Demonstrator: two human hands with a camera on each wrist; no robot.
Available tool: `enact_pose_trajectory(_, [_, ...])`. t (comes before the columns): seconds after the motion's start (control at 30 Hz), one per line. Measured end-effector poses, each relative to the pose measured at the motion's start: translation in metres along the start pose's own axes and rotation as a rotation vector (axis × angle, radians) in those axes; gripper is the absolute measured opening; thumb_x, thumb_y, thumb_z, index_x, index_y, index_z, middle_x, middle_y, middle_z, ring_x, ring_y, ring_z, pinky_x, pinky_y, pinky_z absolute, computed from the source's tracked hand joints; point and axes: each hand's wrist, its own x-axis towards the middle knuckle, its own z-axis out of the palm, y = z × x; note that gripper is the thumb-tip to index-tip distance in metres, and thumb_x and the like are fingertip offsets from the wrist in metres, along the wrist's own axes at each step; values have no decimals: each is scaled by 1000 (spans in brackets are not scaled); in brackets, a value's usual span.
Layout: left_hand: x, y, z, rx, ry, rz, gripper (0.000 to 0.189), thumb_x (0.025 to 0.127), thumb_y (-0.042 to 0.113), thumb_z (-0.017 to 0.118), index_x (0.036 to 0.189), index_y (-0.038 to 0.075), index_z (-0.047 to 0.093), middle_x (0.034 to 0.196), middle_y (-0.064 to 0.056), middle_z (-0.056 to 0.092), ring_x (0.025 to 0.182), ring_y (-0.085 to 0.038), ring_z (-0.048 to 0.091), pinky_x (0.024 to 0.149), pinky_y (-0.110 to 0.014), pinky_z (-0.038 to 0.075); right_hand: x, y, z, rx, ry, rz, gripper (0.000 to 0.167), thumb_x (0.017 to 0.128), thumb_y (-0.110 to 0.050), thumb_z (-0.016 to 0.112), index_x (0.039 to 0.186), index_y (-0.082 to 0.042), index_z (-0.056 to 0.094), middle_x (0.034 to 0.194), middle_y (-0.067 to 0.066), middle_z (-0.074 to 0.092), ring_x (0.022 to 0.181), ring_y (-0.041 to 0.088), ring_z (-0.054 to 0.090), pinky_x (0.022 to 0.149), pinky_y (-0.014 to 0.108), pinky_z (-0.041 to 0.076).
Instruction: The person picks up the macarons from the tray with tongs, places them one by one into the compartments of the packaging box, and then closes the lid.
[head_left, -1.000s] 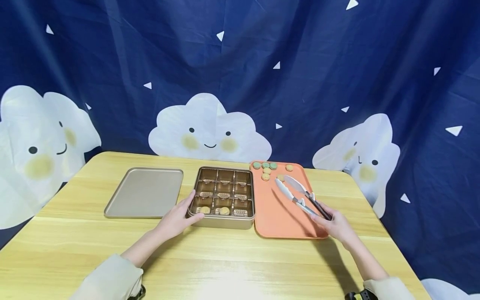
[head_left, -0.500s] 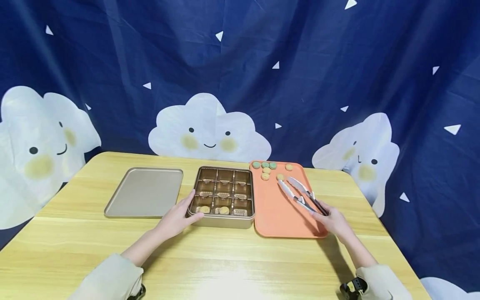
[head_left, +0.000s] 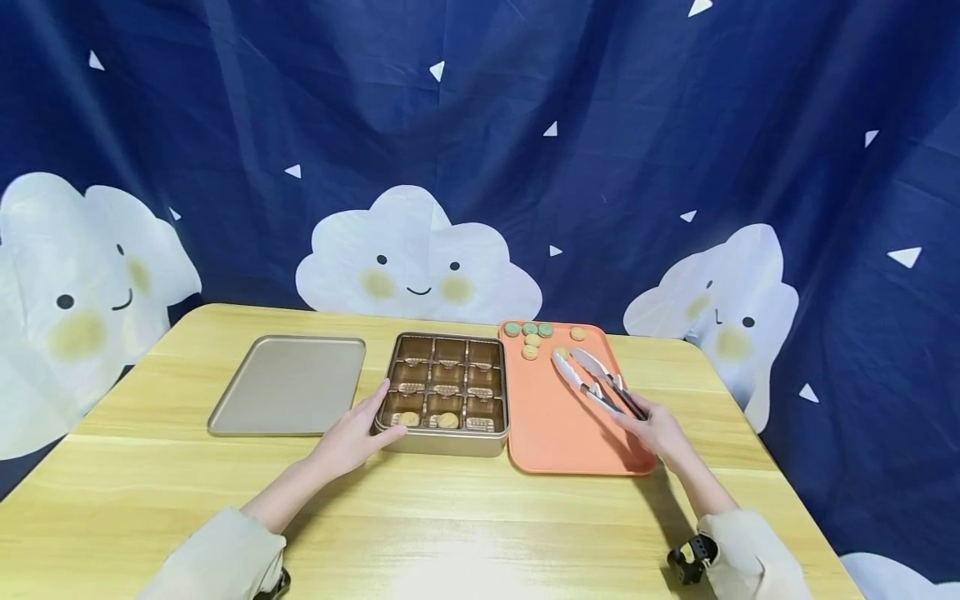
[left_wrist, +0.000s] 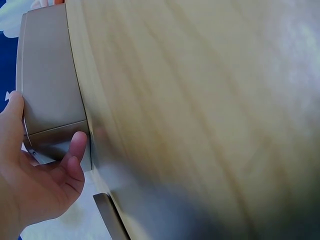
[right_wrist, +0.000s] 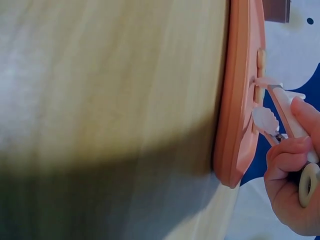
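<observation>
I use the gold compartment tin (head_left: 445, 396) as my landmark. Nearest to me, my left hand (head_left: 352, 437) rests against its near left corner, thumb (left_wrist: 76, 147) and fingers lightly bent round the corner wall. Two round cookies (head_left: 429, 420) lie in its near row. Just right of the tin lies the orange tray (head_left: 558, 433), touching or nearly touching its side. My right hand (head_left: 652, 432) is over the tray's near right part, fingers curled round the handles of the white-tipped tongs (head_left: 592, 379), whose tips stand slightly apart around a cookie (head_left: 559, 352). Left of the tin lies its flat gold lid (head_left: 288, 385), close but apart. Farther back, at the tray's far edge, sit green and tan cookies (head_left: 532, 335)
</observation>
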Motion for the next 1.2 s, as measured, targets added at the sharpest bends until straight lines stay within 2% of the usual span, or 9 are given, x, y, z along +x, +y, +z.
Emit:
enact_pose_trajectory(0.07, [0,0,0,1,-1,-1,85,86,50,54,144,-1,18,143,-25,29,125,-46,34,100,-59,30,2,0,0,6,-1,-2,69,88,-30,60,138,6,30,134,36,33,103,35,47,82,38,43])
enact_pose_trajectory(0.2, [0,0,0,-2,-1,-3,85,86,50,54,144,0,18,143,-25,29,125,-46,34,100,-59,30,5,2,2,64,0,17,68,88,-26,60,139,5,29,118,36,48,64,19,50,56,26,43])
enact_pose_trajectory(0.3, [0,0,0,-5,1,3,85,86,50,54,144,0,18,143,-25,29,126,-45,33,101,-59,30,6,2,3,117,-5,41,68,88,-24,60,140,4,27,86,23,55,46,8,36,41,21,35])
enact_pose_trajectory(0.43, [0,0,0,-7,4,11,85,87,49,54,144,-1,18,143,-25,28,127,-45,32,102,-57,28,4,1,2,78,-2,33,69,88,-28,61,139,5,29,89,25,57,55,15,44,47,23,39])
enact_pose_trajectory(0.5, [0,0,0,-7,2,11,85,86,50,54,144,-1,18,143,-25,28,127,-45,31,103,-57,28,1,1,2,44,-3,25,69,88,-29,60,139,5,29,112,35,52,75,26,53,62,28,45])
enact_pose_trajectory(0.6, [-1,0,0,-8,-2,10,85,86,51,54,144,-1,18,143,-25,29,127,-45,31,103,-56,27,-2,1,3,0,0,10,69,89,-31,59,138,7,29,136,36,31,108,37,45,85,38,42])
enact_pose_trajectory(0.9, [-1,-1,0,-10,-5,8,85,86,50,54,144,-1,17,143,-26,28,127,-45,31,103,-57,27,-15,6,1,33,4,-26,68,89,-28,59,138,8,29,137,34,30,127,44,30,104,51,29])
enact_pose_trajectory(1.07, [-1,0,1,-9,-3,5,86,86,50,54,144,-1,17,143,-25,28,127,-45,31,103,-57,27,-25,8,-5,31,40,-66,65,89,-27,60,137,8,33,135,33,34,126,43,32,102,48,32])
enact_pose_trajectory(1.2, [-1,0,0,-1,-2,3,86,86,50,54,144,-1,18,143,-25,28,126,-46,32,102,-58,28,-38,3,-7,41,60,-115,61,88,-23,60,136,6,37,132,32,40,111,35,46,79,29,47])
